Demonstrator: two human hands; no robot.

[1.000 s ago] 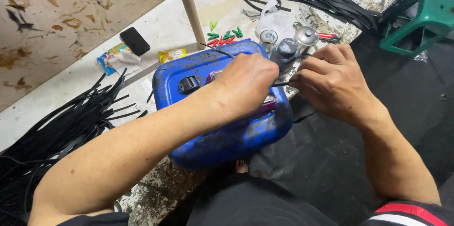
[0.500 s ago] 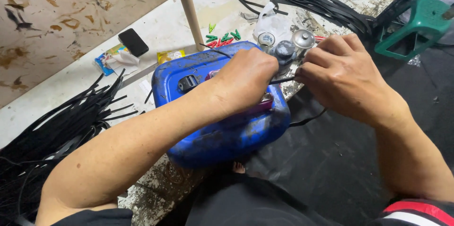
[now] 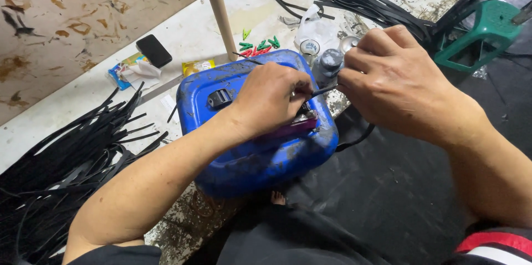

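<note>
Black strip (image 3: 324, 91) is what we work on: it runs thin between our hands above the blue canister (image 3: 260, 148) that rests on the counter (image 3: 183, 37) edge against our lap. Our left hand (image 3: 271, 101) pinches one end with fingers pressed together, and our right hand (image 3: 396, 85) is curled, fingers closed on the other. Judging by the big pile of strips (image 3: 72, 165) lying loose at our left, much remains.
</note>
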